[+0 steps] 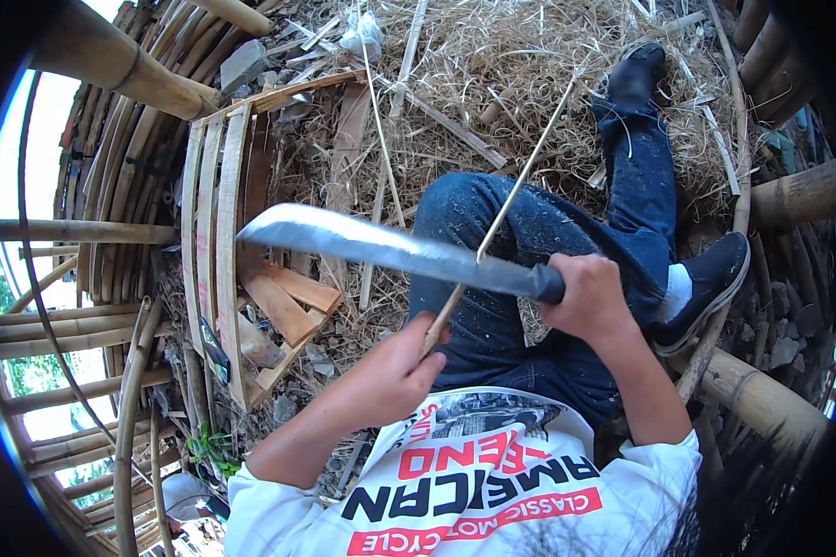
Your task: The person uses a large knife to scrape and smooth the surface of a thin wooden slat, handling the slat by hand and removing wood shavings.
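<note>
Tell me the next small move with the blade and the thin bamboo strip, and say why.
Probably draw the big knife along the bamboo strip, away from the body, shaving it. The right hand grips the black handle, the left hand holds the strip's near end, and the blade crosses the strip over the knee. Shavings cover the ground.

ground [771,325] lying under shavings [492,56] at 12 o'clock | wood blocks [283,302] sitting at 9 | bamboo poles [762,395] lying at 4 | stones [785,348] resting at 3
</note>
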Demonstrator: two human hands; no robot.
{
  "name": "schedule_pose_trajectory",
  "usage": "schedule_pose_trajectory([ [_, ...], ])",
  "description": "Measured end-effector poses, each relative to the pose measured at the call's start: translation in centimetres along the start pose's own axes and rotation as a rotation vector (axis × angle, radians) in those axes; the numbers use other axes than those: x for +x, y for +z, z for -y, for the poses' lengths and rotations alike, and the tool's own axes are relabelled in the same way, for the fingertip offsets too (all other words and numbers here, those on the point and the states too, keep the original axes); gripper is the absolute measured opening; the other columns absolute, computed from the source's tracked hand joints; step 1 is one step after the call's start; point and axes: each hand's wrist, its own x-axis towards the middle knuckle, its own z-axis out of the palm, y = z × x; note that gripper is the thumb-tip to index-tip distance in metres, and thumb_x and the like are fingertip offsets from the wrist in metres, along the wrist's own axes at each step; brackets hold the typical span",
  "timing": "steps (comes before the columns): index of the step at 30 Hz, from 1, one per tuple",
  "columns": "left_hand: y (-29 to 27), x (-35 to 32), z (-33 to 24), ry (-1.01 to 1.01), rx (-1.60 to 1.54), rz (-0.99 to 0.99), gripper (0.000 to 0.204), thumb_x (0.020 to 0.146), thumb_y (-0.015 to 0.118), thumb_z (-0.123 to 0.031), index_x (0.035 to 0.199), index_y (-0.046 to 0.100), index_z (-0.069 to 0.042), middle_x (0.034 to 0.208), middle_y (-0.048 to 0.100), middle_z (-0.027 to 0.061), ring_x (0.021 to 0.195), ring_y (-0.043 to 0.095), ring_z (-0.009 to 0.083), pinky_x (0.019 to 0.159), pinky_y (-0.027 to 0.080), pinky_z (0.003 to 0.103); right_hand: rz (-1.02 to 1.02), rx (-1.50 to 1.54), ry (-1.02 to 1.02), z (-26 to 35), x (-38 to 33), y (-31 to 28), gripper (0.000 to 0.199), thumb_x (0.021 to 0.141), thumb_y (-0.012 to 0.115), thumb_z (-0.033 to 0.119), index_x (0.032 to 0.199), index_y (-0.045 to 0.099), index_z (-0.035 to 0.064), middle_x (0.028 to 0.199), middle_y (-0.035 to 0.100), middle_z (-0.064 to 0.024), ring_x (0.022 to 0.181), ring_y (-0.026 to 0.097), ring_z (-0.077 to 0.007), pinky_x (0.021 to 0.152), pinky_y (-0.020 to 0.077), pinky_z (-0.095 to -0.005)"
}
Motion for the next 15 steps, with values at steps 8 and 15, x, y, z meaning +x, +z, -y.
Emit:
schedule_pose_trajectory([
  [8,-0.8,-0.3,-0.8,-0.062,0.018,0.025,0.018,0.091,0.052,-0.006,0.108,0.047,-0.003,0.082,0.049,0.0066,0.076,0.047,0.0134,0.069,0.041,0.029,-0.026,-0.085,0.031,-1.8,0.4,-1.0,0.016,0.062,0.07,0.018,0.071,0.062,0.0079,0.067,0.064,-0.0146,0.067,0.064,-0.0362,0.065,0.0521,-0.0449],
  [15,-1.4,-2.6,0.6,-0.1,-0.071,0.073,0.016,0.091,0.052,-0.004,0.106,0.047,-0.005,0.085,0.046,0.0017,0.077,0.044,0.0108,0.068,0.041,0.028,-0.007,-0.166,0.461,-9.1,2.7,-3.0,0.021,0.071,0.068,0.024,0.082,0.071,0.0064,0.084,0.068,-0.021,0.083,0.065,-0.0401,0.077,0.0522,-0.0485],
])
